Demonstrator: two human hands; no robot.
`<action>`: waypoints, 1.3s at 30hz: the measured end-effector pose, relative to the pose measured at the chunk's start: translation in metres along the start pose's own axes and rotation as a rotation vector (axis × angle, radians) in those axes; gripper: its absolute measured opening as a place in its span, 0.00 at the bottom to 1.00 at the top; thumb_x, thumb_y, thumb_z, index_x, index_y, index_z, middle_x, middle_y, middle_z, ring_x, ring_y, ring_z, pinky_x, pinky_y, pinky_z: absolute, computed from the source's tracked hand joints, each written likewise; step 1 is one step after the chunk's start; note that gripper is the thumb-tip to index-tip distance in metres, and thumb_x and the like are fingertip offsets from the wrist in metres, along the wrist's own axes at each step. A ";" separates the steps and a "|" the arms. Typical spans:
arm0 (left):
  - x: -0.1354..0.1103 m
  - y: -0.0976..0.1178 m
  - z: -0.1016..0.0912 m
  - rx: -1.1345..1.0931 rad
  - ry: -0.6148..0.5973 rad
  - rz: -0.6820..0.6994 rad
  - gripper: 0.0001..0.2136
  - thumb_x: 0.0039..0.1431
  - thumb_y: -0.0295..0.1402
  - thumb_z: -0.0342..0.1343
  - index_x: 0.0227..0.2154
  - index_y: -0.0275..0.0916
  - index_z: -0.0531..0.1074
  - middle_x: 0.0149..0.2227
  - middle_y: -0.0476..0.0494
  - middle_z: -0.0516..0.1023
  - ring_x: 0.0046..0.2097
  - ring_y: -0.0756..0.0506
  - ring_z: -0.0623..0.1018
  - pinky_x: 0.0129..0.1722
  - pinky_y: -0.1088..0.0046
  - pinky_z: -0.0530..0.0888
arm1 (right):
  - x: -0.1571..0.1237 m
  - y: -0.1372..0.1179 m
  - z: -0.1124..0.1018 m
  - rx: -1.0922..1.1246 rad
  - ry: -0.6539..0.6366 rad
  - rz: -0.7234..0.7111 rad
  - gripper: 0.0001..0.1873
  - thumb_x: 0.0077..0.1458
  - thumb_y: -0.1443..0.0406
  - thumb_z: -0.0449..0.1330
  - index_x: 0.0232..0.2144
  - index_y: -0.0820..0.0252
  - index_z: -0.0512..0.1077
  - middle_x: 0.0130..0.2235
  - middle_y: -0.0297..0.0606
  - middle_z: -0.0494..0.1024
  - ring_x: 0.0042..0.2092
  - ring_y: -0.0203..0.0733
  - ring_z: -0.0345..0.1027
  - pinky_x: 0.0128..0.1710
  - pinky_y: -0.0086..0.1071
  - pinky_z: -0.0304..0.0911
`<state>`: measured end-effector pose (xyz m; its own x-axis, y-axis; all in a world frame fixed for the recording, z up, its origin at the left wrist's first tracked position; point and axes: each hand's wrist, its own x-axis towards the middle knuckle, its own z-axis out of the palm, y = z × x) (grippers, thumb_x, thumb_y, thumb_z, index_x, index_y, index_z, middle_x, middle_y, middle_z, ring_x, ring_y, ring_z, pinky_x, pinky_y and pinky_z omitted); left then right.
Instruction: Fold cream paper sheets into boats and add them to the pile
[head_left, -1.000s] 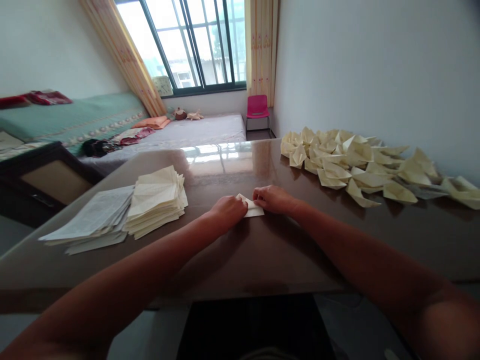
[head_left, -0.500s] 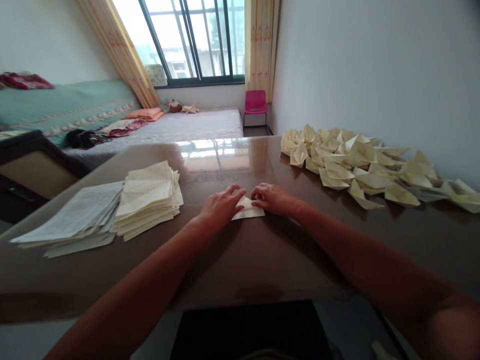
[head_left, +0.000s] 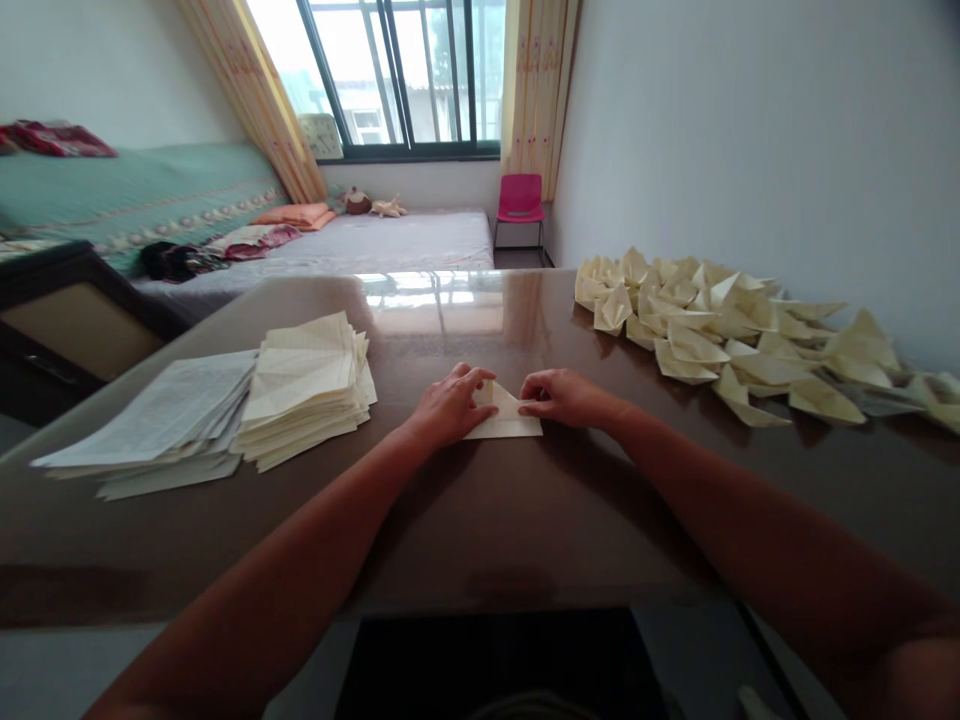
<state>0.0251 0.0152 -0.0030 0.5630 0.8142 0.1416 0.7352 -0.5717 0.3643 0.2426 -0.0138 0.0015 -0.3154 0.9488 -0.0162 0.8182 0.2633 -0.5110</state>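
Near first: folded paper (head_left: 506,427), flat on the glossy brown tabletop (head_left: 480,530), with a peaked upper part and a straight strip along the near edge. At the left side of the folded paper, left hand (head_left: 448,402), thumb on the sheet, fingers parted from the thumb, moderately wide. At the right side of the folded paper, right hand (head_left: 566,397), thumb and forefinger narrow, touching the edge; cannot tell whether truly pinched on it.

Could skid on the smooth surface, if pressed more by one thumb than by the other. Could get a crooked crease, if let loose at one corner before flattening the line. Could also wrinkle or tear, if pulled outward from both ends, being thin by the look.

Left of the folded paper, stack of cream sheets (head_left: 300,375), uneven at the edges, and just beside it, printed white sheets (head_left: 165,410); could be pushed askew by a careless sweep of the left hand.

Now containers. Right of the folded paper and farther, crowd of paper boats (head_left: 690,350), hollow, packed closely; insides too small for judging any content. Could be dented by a wide swing of the right hand. Far left of the folded paper, dark wooden cabinet (head_left: 82,335), seemingly closed, contents hidden. Well beyond the folded paper, bed (head_left: 420,240), with folded orange cloth (head_left: 295,216) on top, and pink chair (head_left: 521,200).
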 end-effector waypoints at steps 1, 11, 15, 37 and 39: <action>-0.001 0.001 0.001 -0.009 0.016 0.009 0.21 0.53 0.38 0.59 0.51 0.48 0.67 0.46 0.49 0.70 0.33 0.51 0.77 0.39 0.72 0.72 | 0.000 0.000 -0.001 0.037 -0.015 0.001 0.09 0.49 0.60 0.62 0.31 0.60 0.75 0.31 0.35 0.78 0.32 0.36 0.68 0.30 0.26 0.58; -0.012 0.038 0.009 -0.193 0.259 0.140 0.10 0.62 0.39 0.51 0.43 0.43 0.70 0.43 0.47 0.73 0.38 0.49 0.77 0.38 0.74 0.74 | 0.001 -0.012 0.001 0.578 0.177 0.116 0.11 0.49 0.59 0.60 0.26 0.63 0.69 0.21 0.30 0.69 0.22 0.31 0.61 0.21 0.23 0.55; -0.011 0.038 0.010 -0.358 0.311 0.097 0.10 0.61 0.39 0.53 0.42 0.42 0.70 0.42 0.46 0.73 0.37 0.50 0.78 0.37 0.74 0.75 | -0.002 -0.022 0.001 0.549 0.181 -0.014 0.12 0.55 0.59 0.55 0.31 0.63 0.71 0.23 0.32 0.72 0.24 0.32 0.65 0.23 0.23 0.57; 0.003 0.003 0.002 -0.790 0.241 -0.190 0.08 0.50 0.33 0.55 0.32 0.37 0.66 0.25 0.53 0.66 0.28 0.52 0.68 0.25 0.78 0.64 | 0.000 0.004 -0.019 0.539 0.075 0.104 0.21 0.56 0.50 0.55 0.37 0.63 0.72 0.36 0.40 0.78 0.34 0.38 0.70 0.29 0.26 0.64; 0.003 -0.001 0.001 -0.715 0.229 -0.212 0.07 0.49 0.33 0.54 0.32 0.37 0.66 0.24 0.53 0.65 0.28 0.51 0.68 0.26 0.78 0.65 | 0.000 0.007 -0.013 0.664 -0.060 0.117 0.19 0.52 0.52 0.60 0.36 0.63 0.73 0.33 0.38 0.78 0.31 0.36 0.69 0.27 0.26 0.64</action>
<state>0.0267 0.0183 -0.0034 0.2889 0.9438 0.1608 0.3521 -0.2609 0.8988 0.2541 -0.0094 0.0090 -0.2848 0.9481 -0.1411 0.3860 -0.0213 -0.9223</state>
